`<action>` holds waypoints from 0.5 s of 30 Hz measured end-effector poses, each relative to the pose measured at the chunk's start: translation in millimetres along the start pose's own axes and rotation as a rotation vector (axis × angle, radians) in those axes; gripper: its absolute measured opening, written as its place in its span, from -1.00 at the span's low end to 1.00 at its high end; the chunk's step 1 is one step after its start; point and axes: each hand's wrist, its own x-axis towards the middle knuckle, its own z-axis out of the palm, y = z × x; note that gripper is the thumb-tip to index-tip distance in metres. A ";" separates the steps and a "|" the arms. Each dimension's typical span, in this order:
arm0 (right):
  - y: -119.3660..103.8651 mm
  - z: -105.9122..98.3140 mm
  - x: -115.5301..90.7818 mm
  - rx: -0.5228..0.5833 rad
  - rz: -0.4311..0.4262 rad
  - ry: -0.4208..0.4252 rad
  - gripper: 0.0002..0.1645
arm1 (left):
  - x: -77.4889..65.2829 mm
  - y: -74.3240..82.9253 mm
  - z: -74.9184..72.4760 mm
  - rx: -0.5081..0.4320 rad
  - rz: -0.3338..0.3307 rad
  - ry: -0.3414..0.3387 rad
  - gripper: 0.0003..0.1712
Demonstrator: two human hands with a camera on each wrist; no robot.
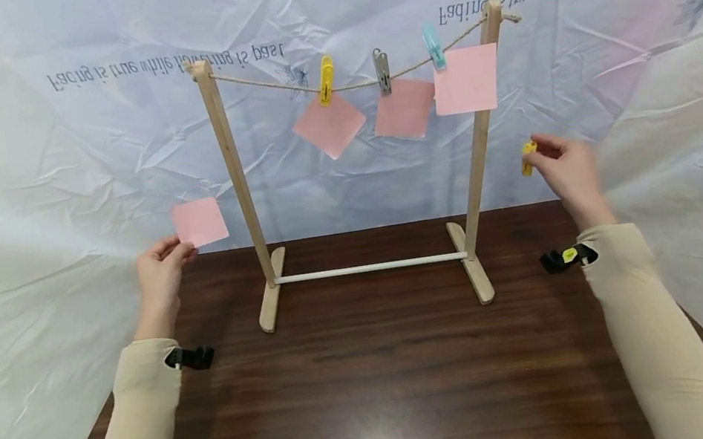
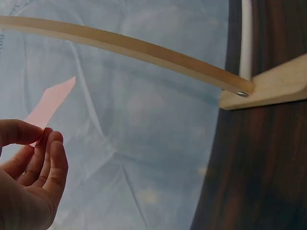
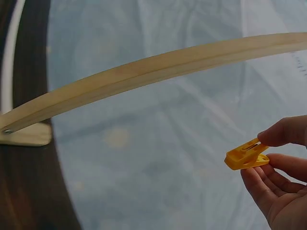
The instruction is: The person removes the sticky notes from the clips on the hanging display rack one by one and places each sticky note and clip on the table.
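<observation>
My left hand (image 1: 159, 275) pinches a pink paper square (image 1: 200, 222) by its lower left edge, out to the left of the wooden rack (image 1: 232, 161). In the left wrist view the same paper (image 2: 52, 101) appears nearly edge-on between thumb and fingers. To the right of the rack, my right hand (image 1: 571, 173) holds a yellow clothespin (image 1: 528, 158) between thumb and fingers; the right wrist view shows this clothespin (image 3: 247, 154) closely. Along the rack's string (image 1: 265, 84), a yellow clothespin (image 1: 326, 80), a grey clothespin (image 1: 382, 71) and a blue clothespin (image 1: 433, 47) each have a pink paper square beside or below them.
The rack stands on wooden feet (image 1: 273, 290) joined by a white rod (image 1: 368, 268), at the back of a dark wooden table (image 1: 361, 383). Behind it hangs a pale printed sheet (image 1: 362, 195), which also lines both sides.
</observation>
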 end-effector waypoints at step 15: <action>61.8 39.4 -8.0 -0.079 0.070 -0.220 -0.33 | 14.9 -63.1 -4.7 0.297 -0.126 -0.009 -0.54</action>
